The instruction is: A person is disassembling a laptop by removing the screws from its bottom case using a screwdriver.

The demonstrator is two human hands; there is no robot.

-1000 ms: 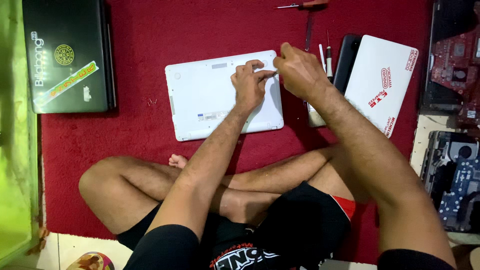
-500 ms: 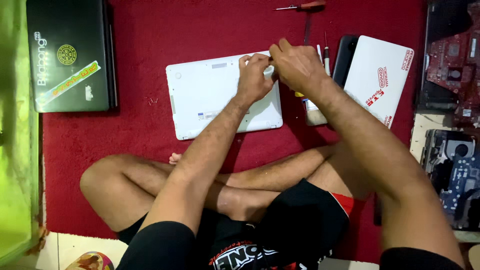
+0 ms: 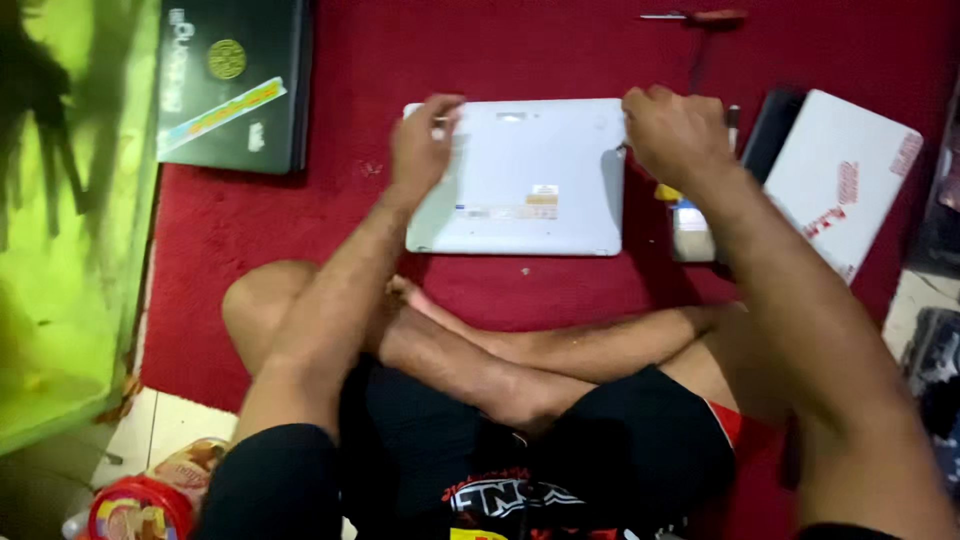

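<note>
Nearest the camera, the person is sitting cross-legged in black shorts on a red carpet (image 3: 330,215), bare shins folded in front. Just past the feet, a white laptop (image 3: 530,180) is lying upside down on the carpet, its bottom panel facing up with a small label near the front edge. The left hand (image 3: 422,148) is resting on the laptop's left part, fingers (image 3: 440,105) curled loosely toward the far left corner; it may be pinching something tiny there, but the blur makes this hard to tell. The right hand (image 3: 675,135) is gripping the laptop's far right corner, fingers bent and closed over the edge. Just right of the laptop, a small yellow-and-white object (image 3: 688,215) is lying beside the right wrist. Further right, a second white laptop (image 3: 845,180) is sitting tilted over a dark device. At the far left, a black laptop (image 3: 235,85) with stickers is lying flat. Farthest off, a red-handled screwdriver (image 3: 695,16) is resting on the carpet.
</note>
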